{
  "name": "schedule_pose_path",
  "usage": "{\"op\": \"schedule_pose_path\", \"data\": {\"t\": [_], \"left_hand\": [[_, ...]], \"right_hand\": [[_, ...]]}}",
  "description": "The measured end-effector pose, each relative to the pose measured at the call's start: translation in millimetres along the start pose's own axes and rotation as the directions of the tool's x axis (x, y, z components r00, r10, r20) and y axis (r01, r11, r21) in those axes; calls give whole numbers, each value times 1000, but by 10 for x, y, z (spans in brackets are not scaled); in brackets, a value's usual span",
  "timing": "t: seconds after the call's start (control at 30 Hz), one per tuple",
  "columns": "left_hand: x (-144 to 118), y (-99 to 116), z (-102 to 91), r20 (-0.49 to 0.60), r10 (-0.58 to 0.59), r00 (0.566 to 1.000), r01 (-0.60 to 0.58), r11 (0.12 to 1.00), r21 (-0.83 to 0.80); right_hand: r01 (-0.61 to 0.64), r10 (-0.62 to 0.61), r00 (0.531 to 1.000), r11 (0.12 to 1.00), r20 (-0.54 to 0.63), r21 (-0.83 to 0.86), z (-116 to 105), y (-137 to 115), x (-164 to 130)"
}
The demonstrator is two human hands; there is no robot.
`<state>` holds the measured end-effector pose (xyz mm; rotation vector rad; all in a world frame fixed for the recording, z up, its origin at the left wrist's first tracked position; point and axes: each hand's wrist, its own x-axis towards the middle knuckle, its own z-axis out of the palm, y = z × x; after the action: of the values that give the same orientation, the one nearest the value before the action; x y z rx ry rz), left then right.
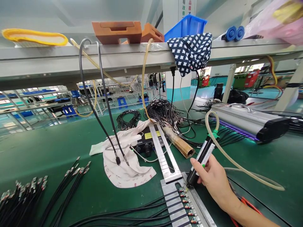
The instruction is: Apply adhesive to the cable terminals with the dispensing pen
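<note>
1. One hand, my right [214, 179], has its grip closed around one black dispenser syringe [201, 160], tip down at the metal jig [176, 201].
2. Six cable ends [187, 201] lie clamped there on the table [59, 145].

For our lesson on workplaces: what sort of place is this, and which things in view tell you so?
Most likely an electronics assembly factory. The right hand holds a dispenser syringe over cable ends clamped in a metal jig; bundles of black cables lie on the green workbench.
</note>
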<state>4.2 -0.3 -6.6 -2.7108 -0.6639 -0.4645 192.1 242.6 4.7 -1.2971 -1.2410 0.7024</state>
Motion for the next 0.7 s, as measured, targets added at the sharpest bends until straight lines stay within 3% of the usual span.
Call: {"op": "schedule_pose_path", "data": {"t": [0.27, 0.7], "left_hand": [[6, 15, 0, -14, -24, 1000, 24, 1000, -3], [18, 26, -8, -12, -22, 1000, 22, 1000, -12]], "right_hand": [[-8, 8, 1000, 1000, 3, 8, -138, -168, -84], [-25, 25, 1000, 1000, -17, -5, -93, 5, -146]]}}
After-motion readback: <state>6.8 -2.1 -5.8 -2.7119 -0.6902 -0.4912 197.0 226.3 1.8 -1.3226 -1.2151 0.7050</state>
